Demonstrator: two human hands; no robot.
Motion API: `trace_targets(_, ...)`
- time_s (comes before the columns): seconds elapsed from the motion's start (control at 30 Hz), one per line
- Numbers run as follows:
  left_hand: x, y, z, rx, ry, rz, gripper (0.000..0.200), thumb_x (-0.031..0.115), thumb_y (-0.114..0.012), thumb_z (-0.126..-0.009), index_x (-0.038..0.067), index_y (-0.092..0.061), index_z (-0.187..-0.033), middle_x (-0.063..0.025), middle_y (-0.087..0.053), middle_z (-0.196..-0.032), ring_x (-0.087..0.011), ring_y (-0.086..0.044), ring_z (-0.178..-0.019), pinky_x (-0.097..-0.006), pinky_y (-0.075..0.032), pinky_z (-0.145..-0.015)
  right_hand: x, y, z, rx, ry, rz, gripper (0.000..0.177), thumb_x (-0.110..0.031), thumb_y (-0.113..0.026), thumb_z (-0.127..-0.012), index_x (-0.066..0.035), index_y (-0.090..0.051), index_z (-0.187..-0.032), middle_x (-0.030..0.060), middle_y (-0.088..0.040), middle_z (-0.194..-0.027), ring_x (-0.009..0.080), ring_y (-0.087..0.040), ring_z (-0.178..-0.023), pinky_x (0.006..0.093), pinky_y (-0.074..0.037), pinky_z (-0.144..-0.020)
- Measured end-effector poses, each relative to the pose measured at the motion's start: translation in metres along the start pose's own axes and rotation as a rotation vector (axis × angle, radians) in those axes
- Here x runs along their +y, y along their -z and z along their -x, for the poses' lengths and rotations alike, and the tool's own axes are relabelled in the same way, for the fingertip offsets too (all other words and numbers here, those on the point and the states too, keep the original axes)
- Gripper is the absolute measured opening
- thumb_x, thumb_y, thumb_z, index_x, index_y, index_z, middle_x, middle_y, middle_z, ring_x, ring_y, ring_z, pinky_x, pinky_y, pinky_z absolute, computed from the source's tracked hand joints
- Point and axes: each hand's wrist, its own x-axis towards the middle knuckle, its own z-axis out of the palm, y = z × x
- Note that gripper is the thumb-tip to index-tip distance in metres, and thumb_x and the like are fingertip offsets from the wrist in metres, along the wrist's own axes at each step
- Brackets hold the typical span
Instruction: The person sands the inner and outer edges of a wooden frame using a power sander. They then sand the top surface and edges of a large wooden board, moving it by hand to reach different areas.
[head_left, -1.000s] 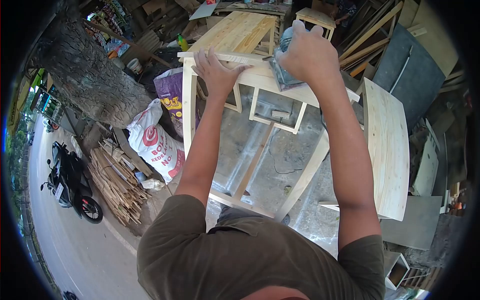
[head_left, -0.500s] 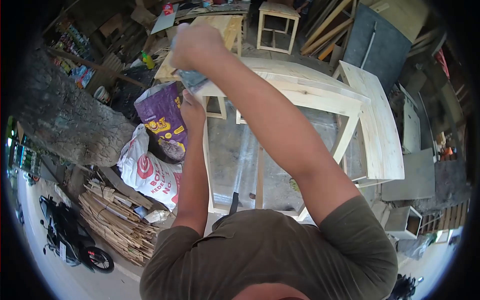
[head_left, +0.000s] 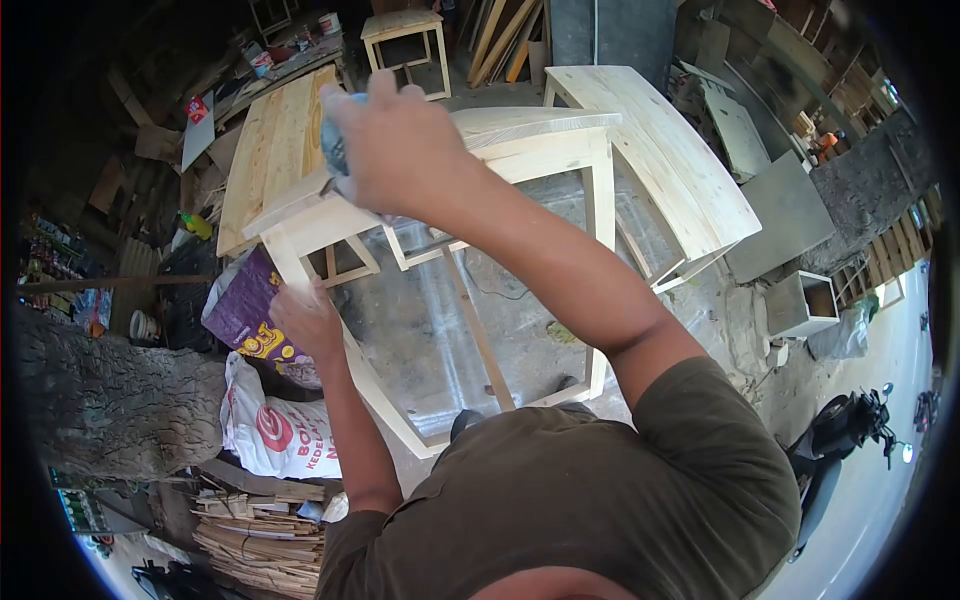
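A dusty blue tool, by its look a power sander, is in my right hand, whose fingers wrap over its top. It is at the left corner of a pale wooden table's top edge; my hand hides most of it and its underside. My left hand is closed around the near-left leg of that table, below the corner. Through the open frame, a stretcher bar and the concrete floor show.
Another pale wooden table stands to the right, and a plank-topped table at the left. A small stool is farther back. Printed sacks, a wood-strip bundle and a tree trunk are on the left.
The view has turned, so the scene lies differently. My right hand still has the sander at the table's corner. My left hand now sits lower, around the leg.
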Motion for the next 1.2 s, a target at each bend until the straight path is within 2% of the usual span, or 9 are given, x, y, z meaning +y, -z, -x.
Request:
trace_targets(0.37, -0.041, -0.008, 0.233, -0.412, 0.35, -0.207, 0.062, 0.047, -0.064, -0.106, -0.011, -0.048, -0.122, -0.0336, -0.062, -0.116, -0.0549, -0.065, -0.102, -0.0565, -0.055, -0.09, 0.238, 0.086, 0.114, 0.355, -0.43, 0.157, 0.085, -0.041, -0.086, -0.085, -0.018, -0.051, -0.158, 0.0207, -0.061, -0.118, 0.0407, -0.072, -0.1, 0.0482, -0.06, -0.087)
trace_targets(0.43, -0.045, -0.005, 0.291, -0.631, 0.455, -0.427, 0.063, 0.051, -0.061, -0.106, -0.011, -0.059, -0.115, -0.0339, -0.067, -0.112, -0.0541, -0.067, -0.107, -0.0583, -0.054, -0.093, 0.27, 0.092, 0.121, 0.336, -0.421, 0.092, 0.086, -0.044, -0.087, -0.084, -0.018, -0.051, -0.158, 0.0213, -0.063, -0.118, 0.04, -0.073, -0.098, 0.0468, -0.06, -0.088)
trace_targets(0.53, -0.02, 0.017, 0.292, -1.403, 0.296, -0.414, 0.064, 0.052, -0.058, -0.106, -0.011, -0.07, -0.109, -0.0362, -0.071, -0.112, -0.0528, -0.068, -0.113, -0.0607, -0.053, -0.095, 0.302, 0.098, 0.13, 0.318, -0.387, 0.016, 0.088, -0.047, -0.087, -0.083, -0.017, -0.052, -0.157, 0.0234, -0.064, -0.122, 0.0403, -0.072, -0.103, 0.0466, -0.059, -0.092)
trace_targets(0.63, 0.126, 0.009, 0.212, -1.074, 0.336, -0.128, 0.062, 0.053, -0.053, -0.107, -0.005, -0.075, -0.116, -0.0359, -0.072, -0.113, -0.0544, -0.068, -0.111, -0.0612, -0.051, -0.097, 0.331, 0.099, 0.13, 0.323, -0.344, -0.095, 0.086, -0.048, -0.087, -0.084, -0.016, -0.053, -0.156, 0.0242, -0.065, -0.124, 0.0399, -0.072, -0.107, 0.0467, -0.058, -0.095)
trace_targets(0.7, 0.235, 0.014, 0.145, -0.726, 0.383, 0.263, 0.061, 0.053, -0.053, -0.109, -0.004, -0.072, -0.115, -0.0294, -0.074, -0.1, -0.0465, -0.072, -0.103, -0.049, -0.055, -0.092, 0.347, 0.098, 0.133, 0.332, -0.321, -0.213, 0.086, -0.047, -0.087, -0.084, -0.014, -0.053, -0.155, 0.0252, -0.065, -0.127, 0.0387, -0.072, -0.108, 0.0464, -0.057, -0.096)
trace_targets(0.77, 0.3, 0.002, 0.103, -0.527, 0.669, 0.862, 0.076, 0.06, -0.05, -0.111, -0.004, -0.052, -0.151, -0.0219, -0.063, -0.138, -0.0304, -0.067, -0.125, -0.0407, -0.05, -0.108, 0.362, 0.095, 0.136, 0.335, -0.293, -0.293, 0.085, -0.045, -0.088, -0.084, -0.01, -0.052, -0.154, 0.0256, -0.065, -0.129, 0.0379, -0.071, -0.11, 0.0453, -0.057, -0.097)
trace_targets(0.83, 0.361, 0.006, 0.056, -0.422, 0.815, 1.207, 0.087, 0.059, -0.055, -0.109, -0.003, -0.027, -0.164, -0.0262, -0.047, -0.159, -0.0391, -0.054, -0.141, -0.0497, -0.043, -0.116, 0.382, 0.094, 0.144, 0.334, -0.265, -0.33, 0.086, -0.042, -0.088, -0.084, -0.005, -0.052, -0.152, 0.0254, -0.065, -0.129, 0.0376, -0.071, -0.111, 0.0433, -0.057, -0.098)
trace_targets(0.93, 0.398, 0.011, 0.035, -0.413, 0.984, 1.545, 0.096, 0.059, -0.061, -0.106, 0.0, -0.017, -0.168, -0.0251, -0.037, -0.165, -0.0409, -0.048, -0.146, -0.0555, -0.039, -0.119, 0.404, 0.083, 0.168, 0.231, -0.394, -0.781, 0.088, -0.046, -0.09, -0.084, -0.004, -0.051, -0.151, 0.0192, -0.069, -0.123, 0.0278, -0.071, -0.105, 0.0386, -0.056, -0.097)
trace_targets(1.2, 0.404, 0.049, 0.107, -0.469, 1.066, 1.408, 0.1, 0.06, -0.065, -0.103, 0.004, -0.015, -0.169, -0.0232, -0.032, -0.169, -0.0422, -0.037, -0.154, -0.0627, -0.03, -0.125, 0.42, 0.056, 0.268, 0.063, -0.567, -1.167, 0.08, -0.043, -0.086, -0.091, -0.01, -0.05, -0.154, 0.0079, -0.067, -0.112, 0.0174, -0.064, -0.099, 0.0314, -0.052, -0.092)
